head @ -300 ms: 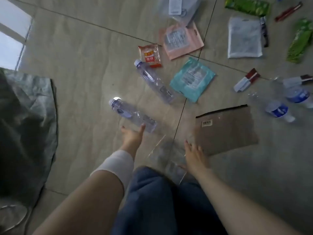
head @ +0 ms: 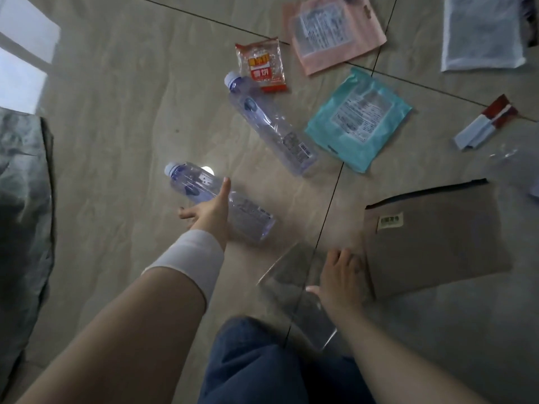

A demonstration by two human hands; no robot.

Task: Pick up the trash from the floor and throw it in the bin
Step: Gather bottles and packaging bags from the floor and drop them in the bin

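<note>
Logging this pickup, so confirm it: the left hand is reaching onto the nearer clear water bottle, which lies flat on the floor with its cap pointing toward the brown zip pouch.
Not quite. In the head view the left hand is on the nearer bottle, lying flat, but its cap points up-left, away from the brown zip pouch.

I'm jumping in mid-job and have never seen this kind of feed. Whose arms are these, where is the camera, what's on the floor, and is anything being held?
There is no machine: a person wears one camera on the head, looking down at the tiled floor. The left hand lies across a clear bottle, thumb over it, fingers spread; it is not closed on it yet. The right hand rests on a clear plastic sheet, beside a brown pouch; I cannot tell if it grips the sheet. Further off lie a second bottle, a red snack packet, a teal pack and a pink pack. The grey bag at left may be the bin.
</note>
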